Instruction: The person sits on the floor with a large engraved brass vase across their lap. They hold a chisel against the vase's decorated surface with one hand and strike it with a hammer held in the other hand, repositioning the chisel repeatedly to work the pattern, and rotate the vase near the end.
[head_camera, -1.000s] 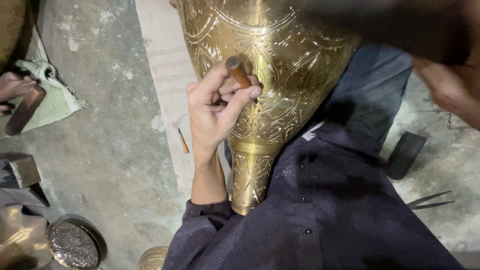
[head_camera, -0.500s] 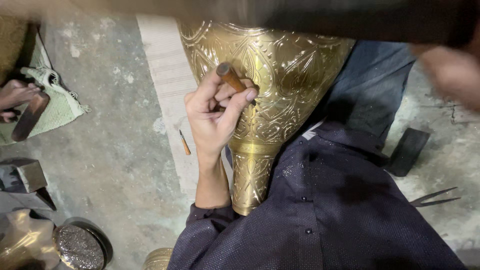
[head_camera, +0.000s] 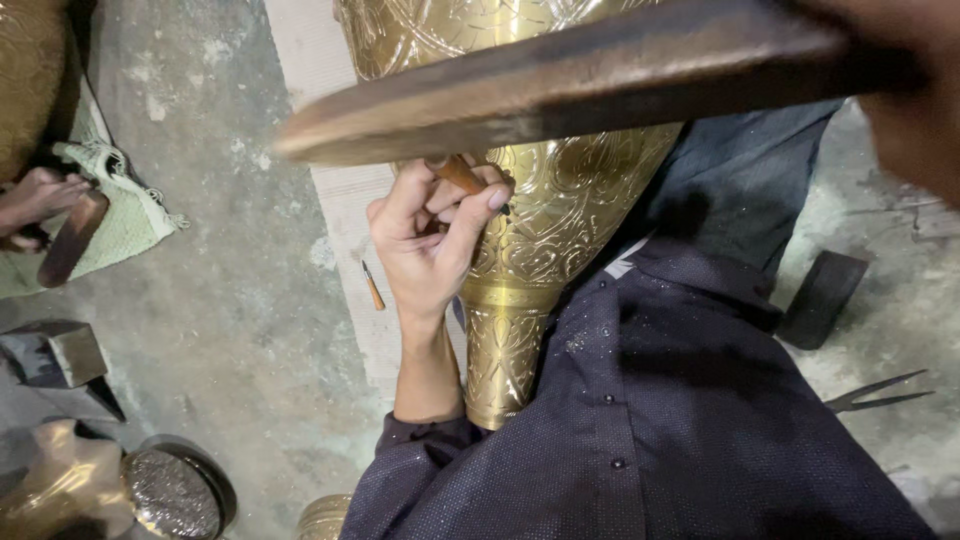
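A large engraved brass vase (head_camera: 570, 200) lies tilted across my lap, its narrow foot toward me. My left hand (head_camera: 425, 245) presses a short brown-handled chisel (head_camera: 458, 175) against the vase's patterned side. My right hand (head_camera: 915, 110), blurred at the top right, grips a long dark wooden striker (head_camera: 560, 85). The striker stretches across the top of the view, just above the chisel's head. My dark shirt sleeve covers my left forearm below the wrist.
A spare small chisel (head_camera: 372, 287) lies on the pale board left of the vase. At far left another person's hand (head_camera: 35, 195) holds a tool over a green cloth (head_camera: 125, 215). Also here: a metal block (head_camera: 60, 352), a round dish (head_camera: 170, 492), a dark block (head_camera: 822, 298) and shears (head_camera: 880, 392).
The wooden striker has swung from the top right down across the view toward the chisel's head. My left hand keeps the chisel on the vase, shifted slightly.
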